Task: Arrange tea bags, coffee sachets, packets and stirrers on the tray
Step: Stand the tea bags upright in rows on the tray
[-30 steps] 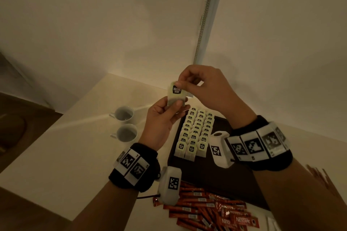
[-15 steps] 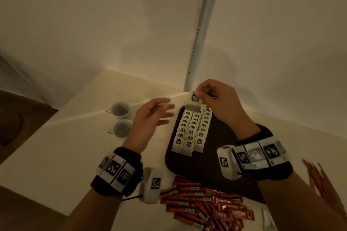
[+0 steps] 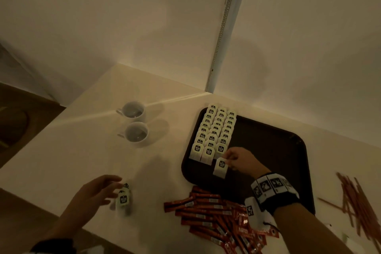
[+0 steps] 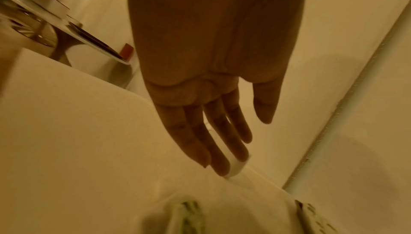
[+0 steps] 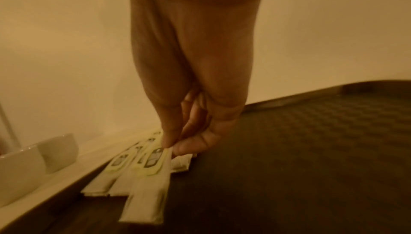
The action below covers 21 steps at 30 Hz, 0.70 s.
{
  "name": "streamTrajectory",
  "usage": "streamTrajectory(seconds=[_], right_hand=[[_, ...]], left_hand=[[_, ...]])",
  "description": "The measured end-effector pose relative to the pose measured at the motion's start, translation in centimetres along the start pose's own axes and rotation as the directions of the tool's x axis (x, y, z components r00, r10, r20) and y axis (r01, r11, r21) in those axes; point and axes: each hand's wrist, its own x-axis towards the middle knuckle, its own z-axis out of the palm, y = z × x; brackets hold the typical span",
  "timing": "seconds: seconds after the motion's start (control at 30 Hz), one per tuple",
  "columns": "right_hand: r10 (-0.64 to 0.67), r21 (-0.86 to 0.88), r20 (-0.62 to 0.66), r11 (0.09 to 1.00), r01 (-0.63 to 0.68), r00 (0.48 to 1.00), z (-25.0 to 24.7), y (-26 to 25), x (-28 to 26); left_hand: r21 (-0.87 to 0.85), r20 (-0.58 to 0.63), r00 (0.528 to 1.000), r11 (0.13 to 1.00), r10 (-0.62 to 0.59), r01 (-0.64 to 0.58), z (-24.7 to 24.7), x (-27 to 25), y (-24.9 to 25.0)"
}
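**Right hand sets a tea bag at the near end of the rows on the tray**

A single tea bag [image 3: 221, 168], white with a pale tag printed with a dark label, sits at the near end of the rightmost row on the dark tray [image 3: 274, 150]. The right hand [image 3: 242, 161] pinches its top edge between thumb and forefinger; in the right wrist view the fingertips [image 5: 169, 142] close on the tag's upper corner while the bag's lower part lies on the tray's textured floor.

Just beyond it, the other tea bags [image 3: 215, 134] lie in three neat overlapping rows running along the tray's left side toward the wall.

On the pale table [image 3: 61, 150] to the left of the tray, a small blurred cluster of loose tea bags [image 3: 123, 199] lies near the front edge. The left hand [image 3: 97, 192] is just beside them, fingers straight and relaxed, holding nothing; whether the fingertips touch a bag cannot be told.

In front of the tray, red coffee sachets [image 3: 216, 214] lie in a loose, overlapping heap on the table. To the right of the tray lies a scattered bundle of thin brown stirrers [image 3: 354, 206]. Two white cups [image 3: 135, 122] stand side by side on the table, well apart from the tray on its left.
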Motion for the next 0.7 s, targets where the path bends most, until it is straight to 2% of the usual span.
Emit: streamTrajectory(seconds=[0.17,0.33,0.47,0.6,0.7], right_hand=[[0.047,0.038,-0.144,0.998,-0.042,0.989,0.7,0.6,1.9],[0.070,0.040,-0.188,0.997,-0.064,0.980,1.1,0.5,2.8],[0.058,0.077,-0.229,0.996,-0.041,0.972,1.3,0.1,2.7],[-0.043,0.092,-0.287,0.993,0.072,0.957,1.5,-1.5,0.7],[-0.187,0.064,-0.164,0.978,0.200,0.968,2.5,-2.2,-2.4]], left_hand=[[-0.060,-0.066,0.993,0.994,-0.095,0.091,-1.0,-1.6,-2.5],[-0.116,-0.074,0.989,0.986,-0.125,0.116,-1.1,-1.9,-2.7],[-0.074,-0.068,0.995,0.995,-0.072,0.067,-0.9,-1.6,-2.2],[0.075,-0.142,0.988,0.996,0.052,-0.042,-0.6,-0.7,-1.7],[0.265,-0.194,0.974,0.962,0.118,-0.064,-0.4,0.5,-2.0]])
